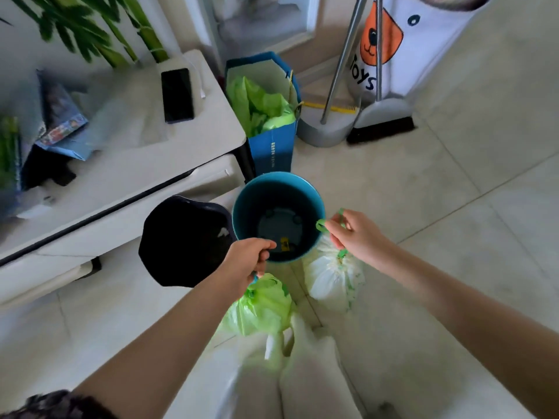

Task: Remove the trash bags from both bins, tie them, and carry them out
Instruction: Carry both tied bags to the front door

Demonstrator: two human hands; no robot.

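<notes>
A round blue bin (242,207) stands on the floor with no bag inside; its bare bottom shows. Left of it sits a black bin (181,243), dark inside. My left hand (248,261) is closed on the knotted top of a green trash bag (260,309), which hangs just in front of the blue bin. My right hand (357,234) pinches the green drawstring of a white trash bag (329,279), whose gathered mouth sits right under the hand. The white bag rests by the blue bin's right side.
A white low table (151,164) with a phone (177,95) and clutter stands at the left. Behind the bin is a blue paper bag (272,149) stuffed with green bags. A broom and dustpan (378,119) and a toy hamper (408,40) stand at the back. My legs are below.
</notes>
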